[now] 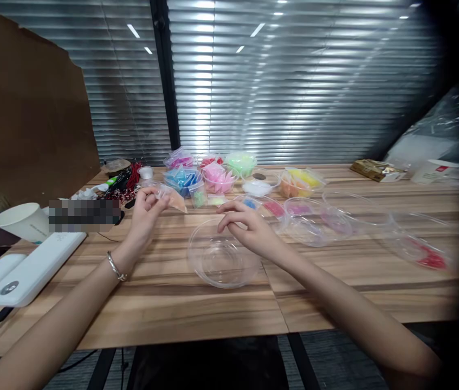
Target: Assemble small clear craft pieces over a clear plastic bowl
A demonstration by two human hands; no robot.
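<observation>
My left hand (148, 208) pinches the top of a small clear plastic bag (177, 200) with orange stuff at its lower corner. A round clear plastic bowl (205, 265) stands on the table in front of me, its inside showing only bare plastic. Over the bowl's right rim hovers my right hand (249, 225), fingers loosely bent and apart, with nothing visible in them. Just beyond the hands lie a small bag of pale green bits (199, 196) and a tub of blue packets (182, 179).
Farther back are tubs with pink packets (218, 179), green packets (241, 161) and yellow and orange packets (300, 181). Several clear dishes with coloured bits, one holding red pieces (431, 257), spread rightward. A paper cup (21, 221) and a white oblong device (36, 268) stand left.
</observation>
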